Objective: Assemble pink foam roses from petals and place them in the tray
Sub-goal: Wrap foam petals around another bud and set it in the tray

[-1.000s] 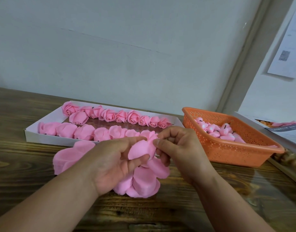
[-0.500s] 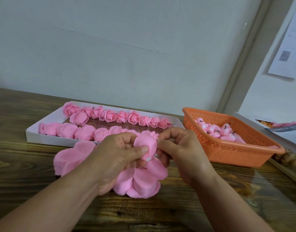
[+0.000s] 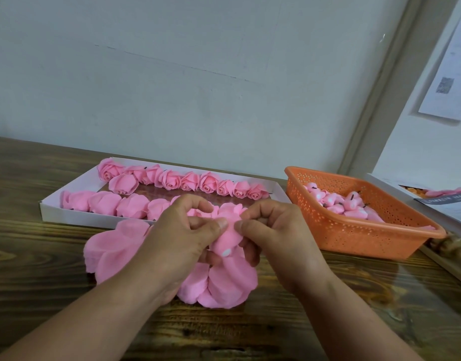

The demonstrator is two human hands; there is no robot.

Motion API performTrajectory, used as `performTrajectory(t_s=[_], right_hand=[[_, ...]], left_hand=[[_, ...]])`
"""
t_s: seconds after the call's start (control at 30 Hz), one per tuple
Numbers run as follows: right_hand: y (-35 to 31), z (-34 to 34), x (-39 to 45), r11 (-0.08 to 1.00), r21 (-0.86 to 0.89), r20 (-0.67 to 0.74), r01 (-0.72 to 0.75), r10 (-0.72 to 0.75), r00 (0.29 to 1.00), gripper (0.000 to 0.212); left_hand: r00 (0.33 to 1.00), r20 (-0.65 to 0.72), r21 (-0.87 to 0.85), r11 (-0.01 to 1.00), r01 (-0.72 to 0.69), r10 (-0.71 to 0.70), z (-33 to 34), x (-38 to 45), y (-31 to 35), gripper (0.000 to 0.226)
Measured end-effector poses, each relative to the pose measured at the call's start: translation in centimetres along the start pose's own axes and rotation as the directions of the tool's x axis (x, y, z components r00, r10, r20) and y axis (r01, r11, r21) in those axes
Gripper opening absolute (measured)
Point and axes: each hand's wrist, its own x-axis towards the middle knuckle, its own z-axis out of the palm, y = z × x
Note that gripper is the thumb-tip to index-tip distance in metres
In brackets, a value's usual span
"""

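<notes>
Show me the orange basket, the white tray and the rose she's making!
orange basket (image 3: 359, 234): head view, front wall.
white tray (image 3: 68, 216): head view, front wall.
rose being made (image 3: 225, 242): head view, its outer petal.

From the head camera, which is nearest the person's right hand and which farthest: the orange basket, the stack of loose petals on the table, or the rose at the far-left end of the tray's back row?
1. Stack of loose petals: left of the right hand, just past the left hand.
2. Orange basket: to the right; its near rim is about as close, so these two are hard to rank.
3. Far-left rose: back-left tray corner, clearly farthest.
</notes>
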Motion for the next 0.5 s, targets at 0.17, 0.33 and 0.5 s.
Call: performTrajectory(t_s=[0.17,0.33,0.5], right_hand=[[0.25,0.41,0.06,0.999,0.032,-0.059,-0.021,0.023,0.998,0.027],[0.25,0.56,0.08,0.999,0.020,-0.115,-0.045,0.047,0.992,0.022],[0.11,0.72,-0.13,0.999,-0.013,-0.111,-0.032,0.030,0.993,0.018]], left_hand=[[0.998,-0.067,0.004,1.000,-0.010,0.010,-0.03,0.05,-0.34,0.021],[0.999,0.020,0.061,0.997,-0.036,0.035,0.11,-0.18,-0.45,0.025],[0.992,0.129,0.056,0.998,-0.016,0.009,0.15,-0.40,-0.53,0.021]])
